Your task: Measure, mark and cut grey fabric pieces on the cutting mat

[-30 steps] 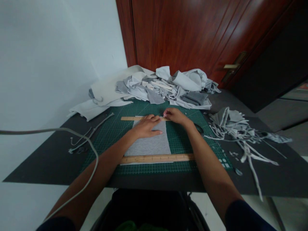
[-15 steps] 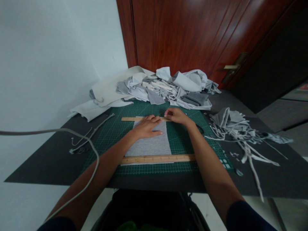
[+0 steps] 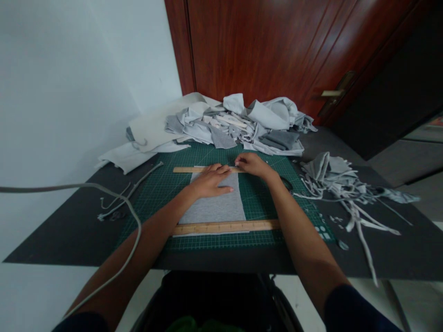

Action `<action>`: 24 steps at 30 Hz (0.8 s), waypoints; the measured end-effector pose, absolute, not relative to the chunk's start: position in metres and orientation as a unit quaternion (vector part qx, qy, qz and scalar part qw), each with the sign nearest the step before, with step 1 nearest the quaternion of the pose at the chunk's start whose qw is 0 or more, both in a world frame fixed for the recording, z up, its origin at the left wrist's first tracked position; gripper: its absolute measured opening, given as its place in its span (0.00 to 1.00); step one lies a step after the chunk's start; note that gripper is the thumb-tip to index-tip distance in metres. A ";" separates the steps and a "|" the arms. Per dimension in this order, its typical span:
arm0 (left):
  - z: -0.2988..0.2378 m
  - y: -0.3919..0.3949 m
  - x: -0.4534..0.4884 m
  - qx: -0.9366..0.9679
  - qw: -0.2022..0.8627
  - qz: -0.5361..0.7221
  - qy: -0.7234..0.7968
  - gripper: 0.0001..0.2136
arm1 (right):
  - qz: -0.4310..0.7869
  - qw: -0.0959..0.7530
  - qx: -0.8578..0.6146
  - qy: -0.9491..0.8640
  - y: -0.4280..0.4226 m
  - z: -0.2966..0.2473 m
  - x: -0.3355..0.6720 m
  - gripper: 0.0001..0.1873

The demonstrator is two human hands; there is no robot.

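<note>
A piece of light grey knit fabric (image 3: 216, 211) lies flat on a green gridded cutting mat (image 3: 258, 200). Across its far end runs a wooden ruler (image 3: 182, 169), and a second wooden ruler (image 3: 228, 227) crosses its near end. My left hand (image 3: 212, 181) is spread flat over the fabric, fingertips pressing on the far ruler. Just right of those fingertips, my right hand (image 3: 252, 164) has its fingers pinched together at the far ruler's edge. Whatever sits in that pinch is too small to make out. A thin pale fabric edge shows beyond each ruler.
Grey and white cloth pieces (image 3: 221, 127) are heaped behind the mat. A tangle of grey fabric strips (image 3: 341, 182) lies to the right, some hanging over the table edge. Thin cords (image 3: 133, 191) lie at left. A cable (image 3: 137, 221) passes in front of my left forearm.
The view has shifted very slightly. Both hands keep nearly the same places, the left flat on the ruler and fabric, the right pinched at the far ruler; the right has edged slightly left.
</note>
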State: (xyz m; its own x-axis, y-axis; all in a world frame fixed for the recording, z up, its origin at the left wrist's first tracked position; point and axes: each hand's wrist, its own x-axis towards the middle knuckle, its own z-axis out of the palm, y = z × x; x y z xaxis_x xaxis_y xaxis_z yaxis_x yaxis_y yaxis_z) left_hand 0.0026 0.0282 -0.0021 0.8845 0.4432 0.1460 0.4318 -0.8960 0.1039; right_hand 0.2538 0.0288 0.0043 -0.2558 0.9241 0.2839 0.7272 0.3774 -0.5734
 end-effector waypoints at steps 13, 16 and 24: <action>-0.004 0.030 0.002 0.971 0.026 0.089 0.222 0.30 | 0.173 0.271 -0.527 -0.787 0.025 0.008 0.253 0.08; -0.004 0.029 0.002 0.970 0.028 0.090 0.225 0.29 | 0.164 0.270 -0.533 -0.785 0.027 0.007 0.254 0.07; -0.005 0.029 0.001 0.969 0.018 0.089 0.229 0.30 | 0.145 0.274 -0.535 -0.786 0.031 0.005 0.256 0.10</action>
State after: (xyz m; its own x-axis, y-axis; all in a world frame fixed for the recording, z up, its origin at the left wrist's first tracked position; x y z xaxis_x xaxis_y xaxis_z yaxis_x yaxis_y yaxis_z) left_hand 0.0009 0.0290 -0.0053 0.8793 0.4472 0.1638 0.4409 -0.8944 0.0754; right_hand 0.2560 0.0308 0.0055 -0.2786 0.9201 0.2753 0.7615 0.3864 -0.5205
